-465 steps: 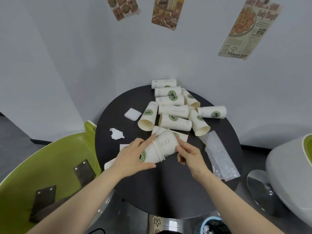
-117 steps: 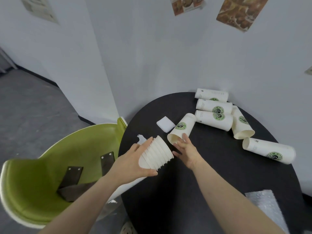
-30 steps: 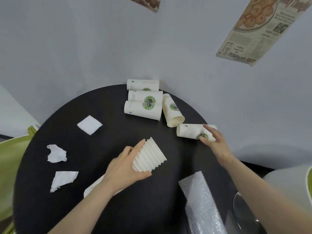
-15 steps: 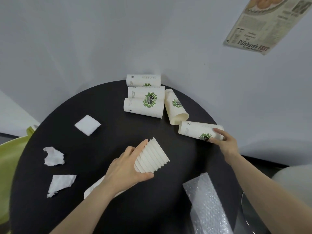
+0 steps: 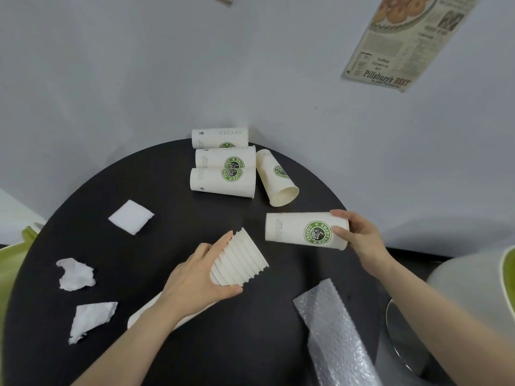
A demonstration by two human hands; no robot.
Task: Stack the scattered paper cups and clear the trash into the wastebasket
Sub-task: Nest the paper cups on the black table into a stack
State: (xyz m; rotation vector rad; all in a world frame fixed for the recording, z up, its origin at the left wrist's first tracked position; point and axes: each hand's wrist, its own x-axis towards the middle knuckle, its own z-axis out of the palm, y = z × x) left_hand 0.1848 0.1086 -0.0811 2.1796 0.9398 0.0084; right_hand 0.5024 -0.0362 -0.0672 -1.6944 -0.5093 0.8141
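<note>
Head view: a stack of nested cups [image 5: 239,260] is being gripped by the left hand [image 5: 195,282], fingers curled round it, rims pointing right, held low over the round black worktop [image 5: 167,168]. A single cup [image 5: 303,231] is being held on its side by the right hand [image 5: 359,240], fingers pinched at its rim end, base facing the stack's mouth, just apart from it. Four loose cups [image 5: 223,179] are lying at the far edge; paper scraps [image 5: 76,274] and a white pad [image 5: 131,220] are lying left, bubble wrap [image 5: 331,330] near right.
</note>
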